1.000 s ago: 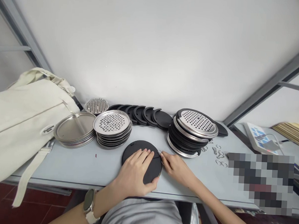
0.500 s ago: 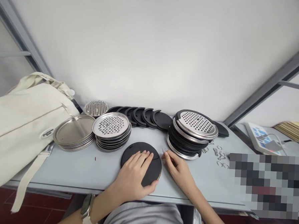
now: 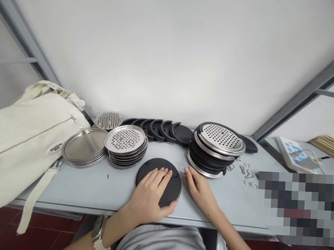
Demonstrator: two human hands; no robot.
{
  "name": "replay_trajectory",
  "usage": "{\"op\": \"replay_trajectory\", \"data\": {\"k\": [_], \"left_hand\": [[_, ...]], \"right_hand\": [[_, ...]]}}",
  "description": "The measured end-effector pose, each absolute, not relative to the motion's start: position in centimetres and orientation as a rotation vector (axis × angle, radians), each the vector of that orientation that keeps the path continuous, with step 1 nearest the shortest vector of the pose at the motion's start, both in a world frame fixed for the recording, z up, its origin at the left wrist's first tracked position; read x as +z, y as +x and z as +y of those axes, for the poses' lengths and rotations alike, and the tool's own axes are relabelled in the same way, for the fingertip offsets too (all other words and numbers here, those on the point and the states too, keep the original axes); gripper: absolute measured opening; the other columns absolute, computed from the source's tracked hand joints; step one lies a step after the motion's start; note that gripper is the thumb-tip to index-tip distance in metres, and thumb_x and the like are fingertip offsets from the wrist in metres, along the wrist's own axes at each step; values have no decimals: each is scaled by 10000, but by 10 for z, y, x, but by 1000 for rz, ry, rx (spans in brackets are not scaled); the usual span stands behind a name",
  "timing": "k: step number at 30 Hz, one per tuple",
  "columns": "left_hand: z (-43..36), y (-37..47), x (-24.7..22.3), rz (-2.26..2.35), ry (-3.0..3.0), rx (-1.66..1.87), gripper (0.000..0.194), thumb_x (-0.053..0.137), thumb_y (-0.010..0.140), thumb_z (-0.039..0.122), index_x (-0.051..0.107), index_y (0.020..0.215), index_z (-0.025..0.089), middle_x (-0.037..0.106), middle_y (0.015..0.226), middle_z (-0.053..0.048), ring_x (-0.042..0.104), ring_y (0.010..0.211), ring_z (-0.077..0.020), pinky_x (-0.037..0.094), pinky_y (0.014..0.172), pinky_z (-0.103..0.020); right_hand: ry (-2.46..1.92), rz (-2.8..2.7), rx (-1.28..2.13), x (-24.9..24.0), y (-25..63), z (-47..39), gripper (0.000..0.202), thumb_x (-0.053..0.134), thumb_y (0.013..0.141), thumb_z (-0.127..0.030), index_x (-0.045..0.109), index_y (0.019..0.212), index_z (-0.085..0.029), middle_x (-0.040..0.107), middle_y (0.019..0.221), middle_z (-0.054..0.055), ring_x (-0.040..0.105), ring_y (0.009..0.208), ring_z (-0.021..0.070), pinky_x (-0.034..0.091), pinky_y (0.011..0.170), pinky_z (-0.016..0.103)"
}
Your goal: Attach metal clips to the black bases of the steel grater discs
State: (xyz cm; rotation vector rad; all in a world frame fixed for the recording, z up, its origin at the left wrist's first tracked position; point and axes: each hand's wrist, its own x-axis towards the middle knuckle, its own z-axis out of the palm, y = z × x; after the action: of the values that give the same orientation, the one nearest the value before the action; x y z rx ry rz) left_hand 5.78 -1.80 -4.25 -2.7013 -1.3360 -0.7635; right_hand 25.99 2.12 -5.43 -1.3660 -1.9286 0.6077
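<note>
A round black disc (image 3: 170,188) lies flat at the front middle of the table. Across its top rests my left hand (image 3: 152,195), fingers stretched out flat and the thumb along the near right edge. Just right of the disc, my right hand (image 3: 198,190) is closed in a pinch on a small metal ring (image 3: 182,169), whose loop shows beyond the fingertips; the rest of it is hidden. Behind the right hand stands a stack of perforated metal grater plates and black discs (image 3: 217,148). More metal rings (image 3: 248,174) lie loose to its right.
Metal trays (image 3: 84,145) and grater plates (image 3: 127,139) stand stacked at left. A cream bag (image 3: 34,140) leans over the table's left end. Black discs with cutouts (image 3: 181,134) overlap along the wall. A white box (image 3: 297,154) sits at right, beside a pixelated area.
The metal ring's loop has tilted lower and lies flatter in my right hand's pinch. My left hand stays on the black disc. The camera view has shifted slightly.
</note>
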Motion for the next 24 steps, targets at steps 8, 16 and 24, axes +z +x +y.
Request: {"op": "replay_trajectory", "data": {"k": [8,16,24], "left_hand": [[-17,59,-40,-1346,-2710,-750,653,586,817,405,490,1356,50,554,1351,-199,542,1224,-352,465,1015,-499],[-17,58,-42,-1337,-2702,-738,659,588,817,411,485,1358,49,553,1350,-201,538,1229,-351,462,1017,-499],[-17,58,-42,-1325,-2701,-725,669,587,817,409,476,1366,42,552,1351,-202,545,1215,-358,473,995,-504]], "right_hand": [[-1372,-2071,670,-53,257,26,344,287,1020,-358,409,727,-228,495,630,-12,466,573,164,327,595,281],[-1326,-2065,787,-49,261,34,383,368,1000,-383,357,656,-215,367,576,-53,351,547,124,276,555,264],[-1179,-1877,725,-44,261,34,322,453,981,-359,526,715,-194,515,723,3,504,712,159,382,693,269]]}}
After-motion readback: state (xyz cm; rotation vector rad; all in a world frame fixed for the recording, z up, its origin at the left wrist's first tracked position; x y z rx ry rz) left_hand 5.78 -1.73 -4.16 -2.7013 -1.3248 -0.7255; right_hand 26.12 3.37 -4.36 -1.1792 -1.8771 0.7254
